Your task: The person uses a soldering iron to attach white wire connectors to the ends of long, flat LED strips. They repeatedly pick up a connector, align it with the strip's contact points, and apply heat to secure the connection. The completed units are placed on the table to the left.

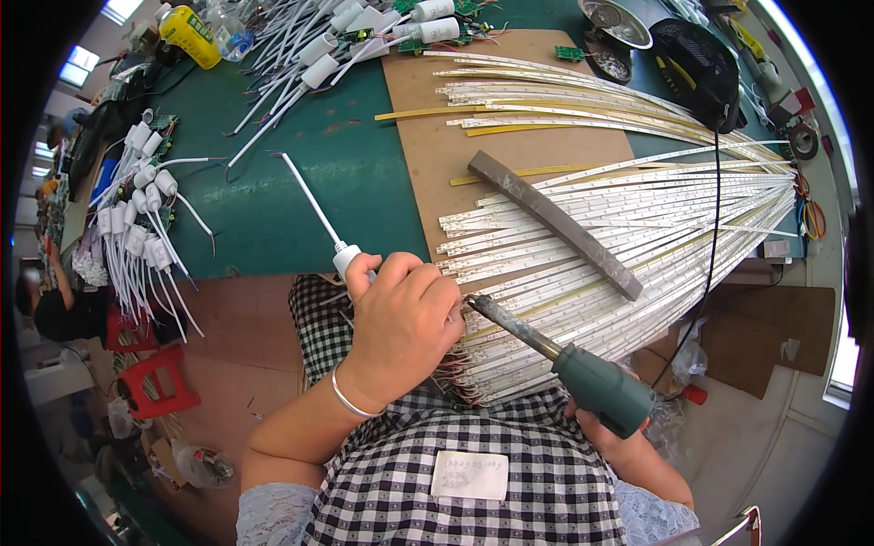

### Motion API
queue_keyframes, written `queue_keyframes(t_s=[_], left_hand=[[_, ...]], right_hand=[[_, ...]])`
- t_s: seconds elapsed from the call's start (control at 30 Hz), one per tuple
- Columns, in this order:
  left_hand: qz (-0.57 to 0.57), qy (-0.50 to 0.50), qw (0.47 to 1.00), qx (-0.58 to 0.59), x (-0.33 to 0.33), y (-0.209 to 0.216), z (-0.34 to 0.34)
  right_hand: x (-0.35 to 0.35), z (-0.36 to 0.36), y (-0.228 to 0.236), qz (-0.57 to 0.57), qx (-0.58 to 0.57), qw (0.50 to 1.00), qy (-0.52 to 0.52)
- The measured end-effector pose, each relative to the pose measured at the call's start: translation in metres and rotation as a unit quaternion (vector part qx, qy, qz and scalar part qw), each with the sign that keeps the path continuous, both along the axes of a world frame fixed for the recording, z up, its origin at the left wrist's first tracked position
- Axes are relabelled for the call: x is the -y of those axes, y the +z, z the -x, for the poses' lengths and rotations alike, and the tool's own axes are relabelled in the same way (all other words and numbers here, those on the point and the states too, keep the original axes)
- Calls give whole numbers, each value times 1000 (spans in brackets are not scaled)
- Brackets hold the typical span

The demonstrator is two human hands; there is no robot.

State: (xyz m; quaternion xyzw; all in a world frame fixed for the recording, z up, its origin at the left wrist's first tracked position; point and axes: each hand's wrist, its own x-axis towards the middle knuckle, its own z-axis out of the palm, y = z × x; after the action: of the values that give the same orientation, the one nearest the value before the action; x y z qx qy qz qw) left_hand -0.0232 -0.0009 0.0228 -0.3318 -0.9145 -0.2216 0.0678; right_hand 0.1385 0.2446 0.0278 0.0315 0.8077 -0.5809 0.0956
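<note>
My left hand (405,314) is closed around a white cylindrical cable housing (343,257), whose white cable (311,197) points away over the table. In my right hand (603,442) is a soldering iron (601,387) with a thick green handle. Its dark tip comes close to my left fingertips, at the near ends of a bundle of white LED strips (583,205). Whether the tip touches anything there I cannot tell. Across the strips lies a grey metal bar (557,224). What sits between my left fingertips is hidden.
Piles of white cabled housings lie at the back (319,71) and left (137,214) of the green table (300,218). Brown board (428,164) lies under the strips. A metal dish (628,25), black mesh cap (696,68) and hanging black cord (717,209) are right. A red stool (159,382) stands left.
</note>
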Motion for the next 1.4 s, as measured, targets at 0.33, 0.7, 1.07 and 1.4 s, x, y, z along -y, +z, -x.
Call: queue_keyframes(t_s=[0.33, 0.7, 1.07, 1.4], left_hand=[[3, 1, 1000, 1, -1, 1, 0], [1, 12, 1000, -10, -2, 1, 0], [21, 12, 1000, -7, 0, 6, -3], [-55, -2, 991, 124, 25, 19, 3]], right_hand=[[3, -3, 2, 54, 14, 997, -54], [7, -2, 0, 93, -28, 992, -83], [1, -12, -8, 129, 1, 990, -61], [0, -11, -11, 151, -3, 986, -66]])
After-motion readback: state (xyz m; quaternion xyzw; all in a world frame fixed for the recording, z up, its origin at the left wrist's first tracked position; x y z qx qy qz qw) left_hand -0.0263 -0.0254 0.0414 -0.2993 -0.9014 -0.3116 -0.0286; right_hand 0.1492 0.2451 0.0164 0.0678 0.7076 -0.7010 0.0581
